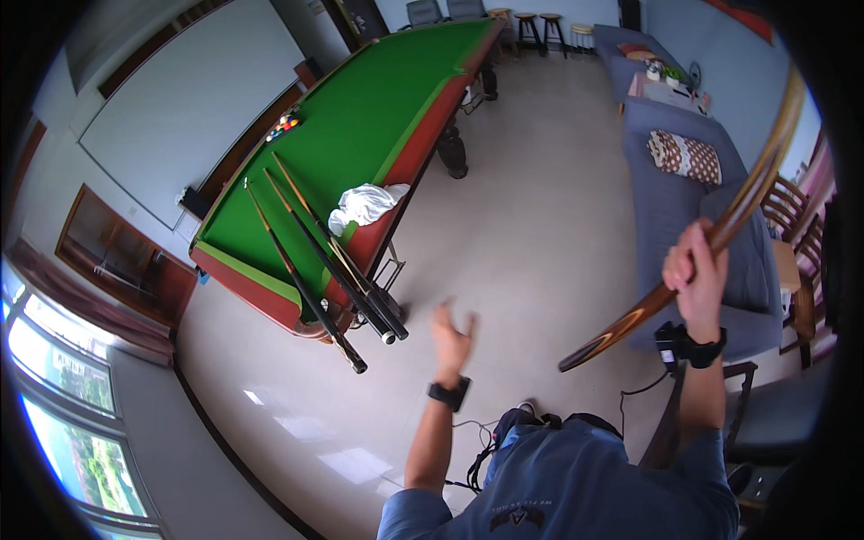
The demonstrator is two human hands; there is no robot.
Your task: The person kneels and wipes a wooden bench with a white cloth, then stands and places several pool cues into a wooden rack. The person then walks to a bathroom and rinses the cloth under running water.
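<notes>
My right hand (695, 280) grips a wooden cue stick (628, 320) around its lower part. The dark, spliced butt points down and left, while the shaft rises past the upper right rim of the view. My left hand (453, 344) is raised over the floor, fingers spread, holding nothing. Left of it, several cues (307, 290) lie across the near corner of a green-clothed billiard table (378, 88), their butts jutting past its rail. A crumpled white cloth (366, 204) rests on the right rail near the cues.
Racked coloured balls (283, 126) sit by the table's far-left cushion. Along the right wall stand a blue-grey sofa (665, 223) with a polka-dot cushion (684, 157) and a small table (668, 96). Wooden chairs (786, 202) are at far right. Cables (480, 449) hang beside my waist.
</notes>
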